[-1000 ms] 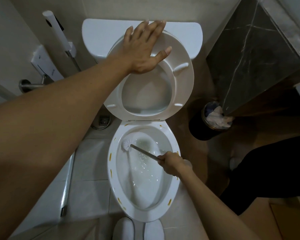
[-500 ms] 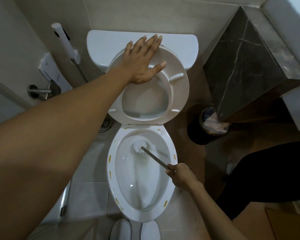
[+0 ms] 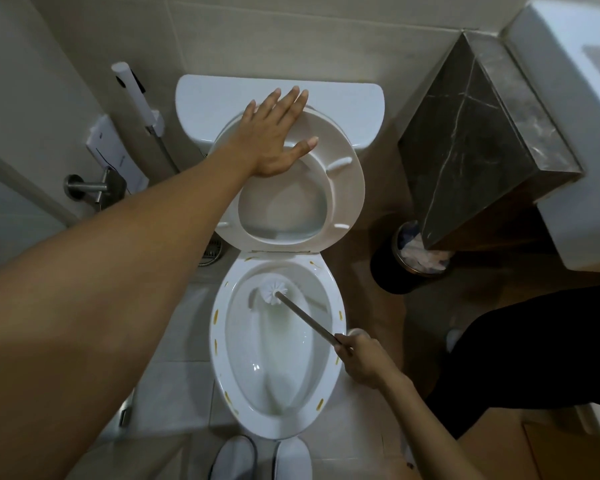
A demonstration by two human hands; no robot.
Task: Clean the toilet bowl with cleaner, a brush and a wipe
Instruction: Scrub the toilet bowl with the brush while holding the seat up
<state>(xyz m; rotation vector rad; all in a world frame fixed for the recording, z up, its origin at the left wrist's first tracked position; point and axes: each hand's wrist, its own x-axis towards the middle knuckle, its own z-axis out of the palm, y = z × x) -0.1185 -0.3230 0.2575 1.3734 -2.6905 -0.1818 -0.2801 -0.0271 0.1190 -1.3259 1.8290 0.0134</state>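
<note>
Since the earlier frames we have drawn the brush (image 3: 273, 290) from the bowl's left wall to its back end, where the white head now sits just under the hinge side of the toilet bowl (image 3: 222, 344). Our right hand (image 3: 359, 358) has slid out past the bowl's right rim, fingers curled tight around the end of the handle, which slants up and left to the head. Our left hand (image 3: 274, 133) lies flat with fingers straight and spread on the raised seat (image 3: 347, 188), pressing it against the tank (image 3: 343, 105), much as before. A waste bin (image 3: 395, 271) stands to the bowl's right.
</note>
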